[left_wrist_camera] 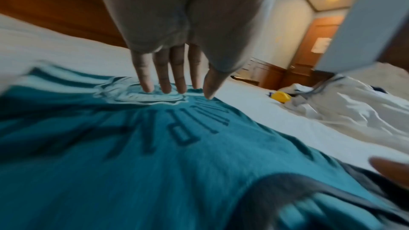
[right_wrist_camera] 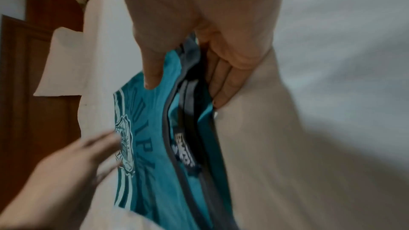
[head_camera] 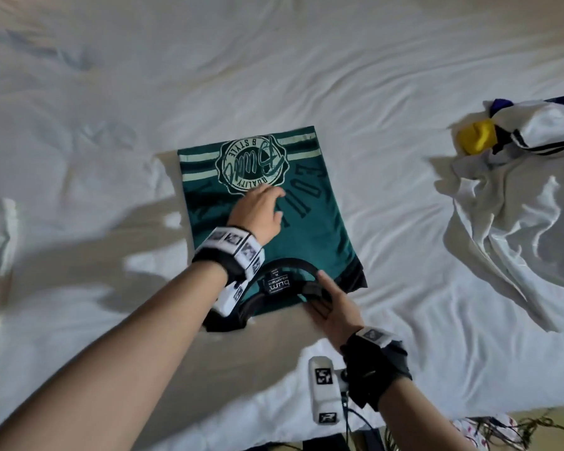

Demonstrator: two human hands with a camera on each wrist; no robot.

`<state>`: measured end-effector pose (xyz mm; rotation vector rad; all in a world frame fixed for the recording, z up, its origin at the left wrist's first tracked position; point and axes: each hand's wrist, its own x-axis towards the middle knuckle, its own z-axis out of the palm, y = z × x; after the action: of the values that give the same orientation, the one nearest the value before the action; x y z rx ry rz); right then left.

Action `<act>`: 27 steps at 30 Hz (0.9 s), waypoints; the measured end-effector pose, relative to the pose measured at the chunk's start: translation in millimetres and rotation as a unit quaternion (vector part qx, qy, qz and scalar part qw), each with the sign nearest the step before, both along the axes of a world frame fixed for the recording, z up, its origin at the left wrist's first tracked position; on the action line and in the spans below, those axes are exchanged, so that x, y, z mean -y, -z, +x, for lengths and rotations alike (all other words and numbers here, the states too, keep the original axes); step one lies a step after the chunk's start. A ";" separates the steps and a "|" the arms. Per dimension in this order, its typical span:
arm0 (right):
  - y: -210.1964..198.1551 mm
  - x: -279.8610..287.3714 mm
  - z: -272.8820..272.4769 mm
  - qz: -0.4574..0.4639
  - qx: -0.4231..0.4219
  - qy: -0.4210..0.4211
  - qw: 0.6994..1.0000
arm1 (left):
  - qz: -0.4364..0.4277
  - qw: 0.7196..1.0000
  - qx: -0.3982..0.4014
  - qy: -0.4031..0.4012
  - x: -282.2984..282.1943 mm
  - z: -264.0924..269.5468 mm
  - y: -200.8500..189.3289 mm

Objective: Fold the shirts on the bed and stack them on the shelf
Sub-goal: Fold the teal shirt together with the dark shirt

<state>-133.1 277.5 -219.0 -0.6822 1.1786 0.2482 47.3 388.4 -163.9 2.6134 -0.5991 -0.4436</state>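
- Bare white bed [head_camera: 306, 76] sheet lies open beyond and left of the green shirt [head_camera: 306, 229]
- To the right, a crumpled white shirt [head_camera: 515, 216] with a yellow garment [head_camera: 477, 136] on its far end blocks that side, well apart from the green one
- The left hand [head_camera: 258, 213] and right hand [head_camera: 334, 309] cover the shirt's middle and collar
- A wooden headboard [left_wrist_camera: 55, 11], seemingly, bounds the far edge

Your folded shirt [head_camera: 267, 219] sits mid-frame on the bed [head_camera: 306, 76], collar nearest you; the unfolded pile [head_camera: 518, 196] lies well apart, right edge.
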 end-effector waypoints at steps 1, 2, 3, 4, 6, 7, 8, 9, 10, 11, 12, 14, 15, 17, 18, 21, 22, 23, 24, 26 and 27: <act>1.6 -10.0 4.5 0.003 0.000 -0.013 1.000 | 0.005 0.999 0.004 0.053 17.4 9.8 0.7; 4.2 -17.8 9.0 0.001 0.002 -0.027 1.000 | 0.018 0.994 0.008 0.104 34.0 19.0 1.3; 7.9 -24.8 13.2 -0.005 0.002 -0.044 0.999 | 0.034 0.987 0.007 0.154 48.7 26.6 1.3; 9.3 -27.8 16.8 -0.016 -0.004 -0.062 0.998 | 0.049 0.978 0.000 0.204 62.1 32.2 1.8; 14.6 -30.8 23.1 -0.042 -0.032 -0.090 0.995 | 0.105 0.947 -0.019 0.304 83.0 38.7 6.8; 18.2 -31.0 26.0 -0.049 -0.052 -0.106 0.992 | 0.150 0.927 -0.031 0.342 91.1 39.5 10.6; 18.7 -31.1 28.5 -0.045 -0.068 -0.110 0.991 | 0.193 0.910 -0.042 0.366 97.6 39.3 15.2; 19.3 -31.2 29.7 -0.038 -0.075 -0.097 0.992 | 0.224 0.896 -0.049 0.380 103.0 39.4 20.0; 28.3 -30.3 28.7 -0.046 -0.085 -0.078 0.992 | 0.247 0.886 -0.050 0.389 107.5 39.3 23.3; 38.2 -29.5 27.5 -0.057 -0.092 -0.071 0.992 | 0.263 0.879 -0.046 0.396 111.2 39.1 26.7; 47.4 -28.6 25.8 -0.058 -0.091 -0.073 0.991 | 0.275 0.874 -0.037 0.400 114.1 38.8 28.4; 51.8 -24.0 22.9 -0.059 -0.084 -0.081 0.991 | 0.291 0.870 -0.009 0.399 120.4 39.2 27.9; 46.2 -20.9 23.1 -0.061 -0.078 -0.085 0.991 | 0.296 0.870 0.006 0.395 123.1 39.8 26.1; 28.5 -10.1 25.7 -0.071 -0.055 -0.093 0.992 | 0.301 0.871 0.029 0.386 126.1 43.7 20.6; 16.5 -3.0 27.8 -0.078 -0.042 -0.097 0.991 | 0.299 0.874 0.036 0.381 126.1 47.0 18.0; -13.3 34.1 35.7 -0.127 -0.008 -0.092 0.988 | 0.260 0.905 0.053 0.332 122.8 59.8 9.8; -22.5 51.8 38.9 -0.152 0.001 -0.092 0.984 | 0.237 0.922 0.057 0.302 123.1 64.8 5.7; -31.3 70.9 42.6 -0.180 0.011 -0.095 0.979 | 0.211 0.938 0.063 0.270 124.6 69.8 1.8; -39.5 91.0 47.4 -0.207 0.015 -0.098 0.973 | 0.183 0.952 0.070 0.236 127.0 75.2 -2.0; -48.3 134.1 60.6 -0.276 0.013 -0.082 0.957 | 0.126 0.972 0.094 0.175 136.5 86.5 -10.0; -49.3 152.6 67.7 -0.318 0.008 -0.075 0.945 | 0.102 0.979 0.099 0.148 140.1 91.5 -11.9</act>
<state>-65.4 124.8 -169.7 -1.3408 1.1950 -0.0210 138.8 248.3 -152.0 2.7934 -1.0687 -0.3513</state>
